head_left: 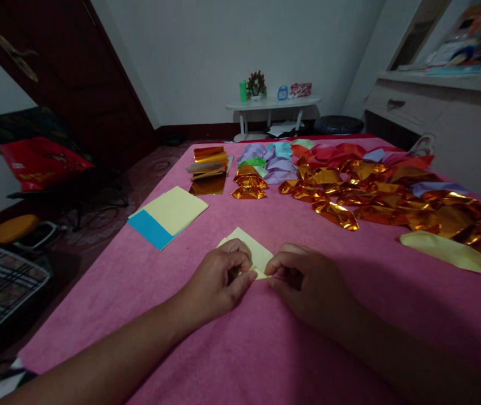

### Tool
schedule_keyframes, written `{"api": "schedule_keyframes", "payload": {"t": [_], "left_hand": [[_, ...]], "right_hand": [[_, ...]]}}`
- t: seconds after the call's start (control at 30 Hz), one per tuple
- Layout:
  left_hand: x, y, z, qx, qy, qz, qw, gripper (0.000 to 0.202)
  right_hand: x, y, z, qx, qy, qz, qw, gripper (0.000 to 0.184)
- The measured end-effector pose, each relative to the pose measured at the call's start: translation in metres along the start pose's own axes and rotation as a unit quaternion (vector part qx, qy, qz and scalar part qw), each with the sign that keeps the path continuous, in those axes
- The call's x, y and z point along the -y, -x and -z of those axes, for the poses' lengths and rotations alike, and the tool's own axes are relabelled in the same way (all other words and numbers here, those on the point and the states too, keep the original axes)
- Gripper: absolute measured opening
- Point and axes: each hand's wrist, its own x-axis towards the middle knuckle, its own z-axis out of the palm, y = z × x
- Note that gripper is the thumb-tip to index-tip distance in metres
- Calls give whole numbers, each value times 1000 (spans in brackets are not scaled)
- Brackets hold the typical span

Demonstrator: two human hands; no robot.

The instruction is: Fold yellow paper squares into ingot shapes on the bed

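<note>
Pink cloth (139,287) covers a wide table that fills most of the head view, in a dim room with a pale wall behind. Low at the centre, the left hand (219,278) and the right hand (308,281) meet over a yellow paper (254,251) lying flat on the cloth. Each hand is curled and pinches the paper's near edge between thumb and fingers. From the paper, a stack of yellow and blue sheets (168,216) lies at ten o'clock, and a pile of gold foil sheets (210,166) sits farther off at eleven. Folded pastel pieces (274,160) lie at twelve. A spread of folded gold foil pieces (392,197) runs from one to two o'clock. A pale yellow folded piece (446,252) rests at three o'clock, well apart. A white side table (272,104) stands against the far wall.
</note>
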Motion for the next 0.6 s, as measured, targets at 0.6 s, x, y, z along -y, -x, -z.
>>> {"api": "schedule_keyframes", "payload": {"t": [0.6], "left_hand": [[-3, 0, -4, -31, -16, 31, 999, 20]], "right_hand": [[8, -3, -4, -28, 85, 4, 996, 10]]}}
